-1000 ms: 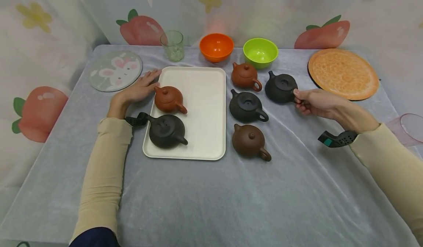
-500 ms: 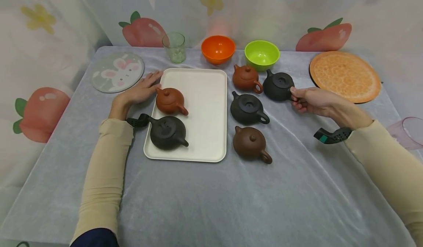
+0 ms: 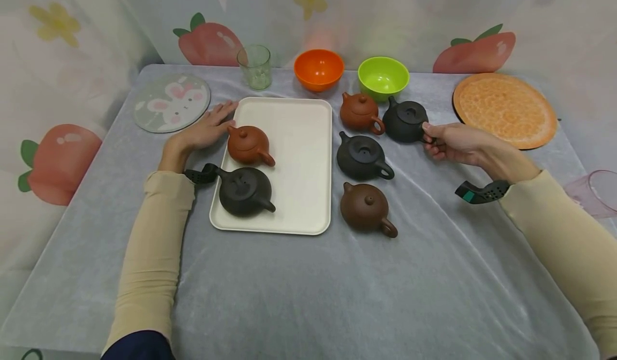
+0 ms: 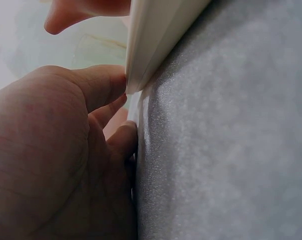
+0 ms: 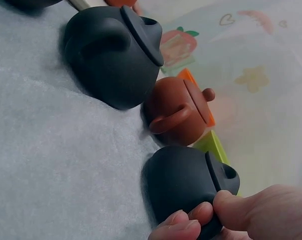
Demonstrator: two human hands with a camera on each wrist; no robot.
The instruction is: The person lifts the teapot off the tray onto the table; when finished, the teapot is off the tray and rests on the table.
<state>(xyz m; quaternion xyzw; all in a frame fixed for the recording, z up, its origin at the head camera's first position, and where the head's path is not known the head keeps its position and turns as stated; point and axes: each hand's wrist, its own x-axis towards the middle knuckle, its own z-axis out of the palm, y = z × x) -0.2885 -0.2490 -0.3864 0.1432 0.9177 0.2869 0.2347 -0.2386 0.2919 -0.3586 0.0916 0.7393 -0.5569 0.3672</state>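
The head view looks forward and down from above the table (image 3: 308,295), taking in both arms. The left wrist view sits very close, low beside the left hand (image 4: 50,165), facing along the tray (image 4: 156,45) edge at its fingertips. The right wrist view, equally close and low, faces past the right hand's fingers (image 5: 191,220) to three teapots (image 5: 176,112), also in the head view.

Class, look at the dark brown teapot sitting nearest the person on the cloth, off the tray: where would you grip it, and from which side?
Probably by the loop handle of the dark brown teapot. The handle juts toward the person's near right and the spout points away to the far left, so a hand coming from the near right meets it first. The right hand is on that side, but grips the black teapot.
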